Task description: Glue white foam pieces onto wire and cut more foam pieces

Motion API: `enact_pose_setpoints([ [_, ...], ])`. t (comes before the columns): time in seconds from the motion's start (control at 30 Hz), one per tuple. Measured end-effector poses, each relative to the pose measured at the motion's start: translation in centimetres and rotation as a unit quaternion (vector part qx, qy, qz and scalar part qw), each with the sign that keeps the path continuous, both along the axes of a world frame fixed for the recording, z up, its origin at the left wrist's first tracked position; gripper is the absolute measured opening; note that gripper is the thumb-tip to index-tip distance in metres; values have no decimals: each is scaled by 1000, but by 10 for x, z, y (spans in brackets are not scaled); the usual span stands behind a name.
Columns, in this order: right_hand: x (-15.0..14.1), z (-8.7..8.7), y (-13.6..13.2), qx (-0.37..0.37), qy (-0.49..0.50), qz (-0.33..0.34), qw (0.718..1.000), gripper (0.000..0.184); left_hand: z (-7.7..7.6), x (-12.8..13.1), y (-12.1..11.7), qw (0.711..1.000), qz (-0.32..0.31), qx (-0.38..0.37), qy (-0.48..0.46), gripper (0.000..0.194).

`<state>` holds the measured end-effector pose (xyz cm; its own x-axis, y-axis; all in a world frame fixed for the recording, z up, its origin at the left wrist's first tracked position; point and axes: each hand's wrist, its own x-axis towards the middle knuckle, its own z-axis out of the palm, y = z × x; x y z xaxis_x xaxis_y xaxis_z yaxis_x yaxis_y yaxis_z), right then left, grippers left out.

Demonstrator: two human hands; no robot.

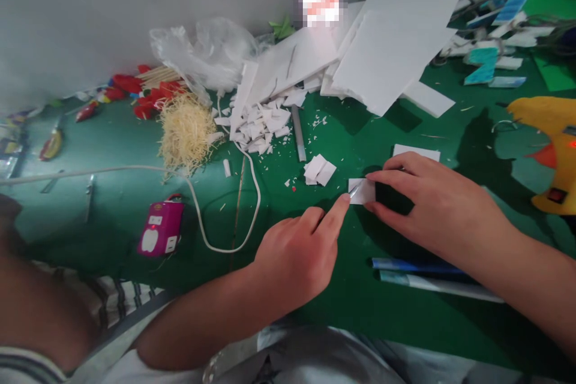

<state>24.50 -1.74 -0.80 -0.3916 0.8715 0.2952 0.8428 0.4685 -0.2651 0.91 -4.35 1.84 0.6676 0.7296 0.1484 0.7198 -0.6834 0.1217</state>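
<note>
My left hand (299, 249) is closed, with its index finger stretched along a craft knife (354, 189). Only the thin metal blade shows; the handle is hidden in the fist. Its tip rests on a small white piece of foam board (368, 193) lying on the table. My right hand (432, 195) grips the right edge of that piece between thumb and fingertips. Just left of it is a little pile of cut white squares (320, 169). A larger white foam board strip (416, 152) lies behind the right hand's fingers.
White foam sheets (387, 42) and a heap of scraps (261, 126) lie at the back. A yellow glue gun (546, 150) is at right, blue strips (418, 267) in front. A white cable (256, 210) loops near a purple power adapter (161, 228). Another person's arm (40, 306) is at left.
</note>
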Motion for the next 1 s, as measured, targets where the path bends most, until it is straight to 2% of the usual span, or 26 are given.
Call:
enact_pose_setpoints([
  [0.57,-1,2,0,14,-19,11,1000,22,3,3,-3,1000,6,0,23,43],
  [1.0,-2,1,1,25,-18,14,999,22,13,11,-3,998,22,18,50,45],
])
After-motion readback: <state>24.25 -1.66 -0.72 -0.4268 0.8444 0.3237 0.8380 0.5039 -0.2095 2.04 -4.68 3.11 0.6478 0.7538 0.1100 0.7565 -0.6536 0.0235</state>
